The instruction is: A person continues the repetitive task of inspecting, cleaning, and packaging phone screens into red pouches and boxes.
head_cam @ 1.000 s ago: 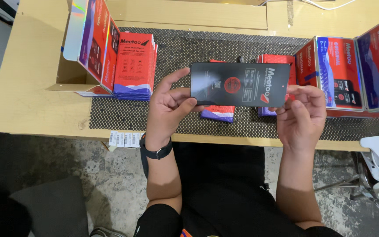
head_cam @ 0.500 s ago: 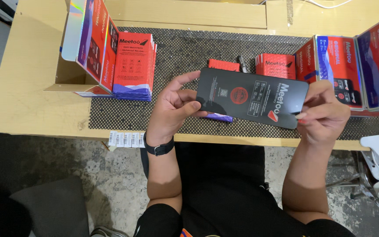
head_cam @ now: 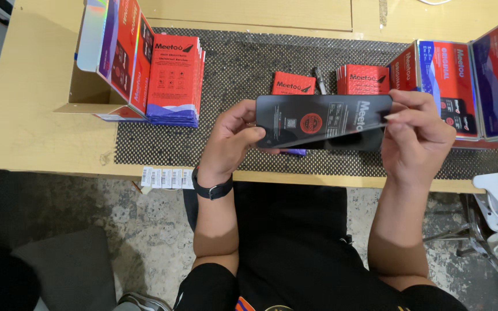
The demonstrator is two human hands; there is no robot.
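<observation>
I hold a flat black rectangular panel (head_cam: 324,121) with a round red sticker, level above the table's front edge. My left hand (head_cam: 234,141) grips its left end, thumb on top; a black band is on that wrist. My right hand (head_cam: 419,138) pinches its right end, where a thin glossy film seems to lift off the panel. A purple-edged item (head_cam: 293,152) peeks out below the panel.
A dark mesh mat (head_cam: 237,80) covers the wooden table (head_cam: 30,126). A stack of red packets (head_cam: 174,80) leans by an open box (head_cam: 113,57) at left. Small red boxes (head_cam: 364,79), a pen (head_cam: 321,79), red-blue boxes (head_cam: 462,80) at right. Label strip (head_cam: 167,177).
The panel went from tilted back to level and sits slightly higher. My right hand shifted up onto its right end, and a film edge now shows there.
</observation>
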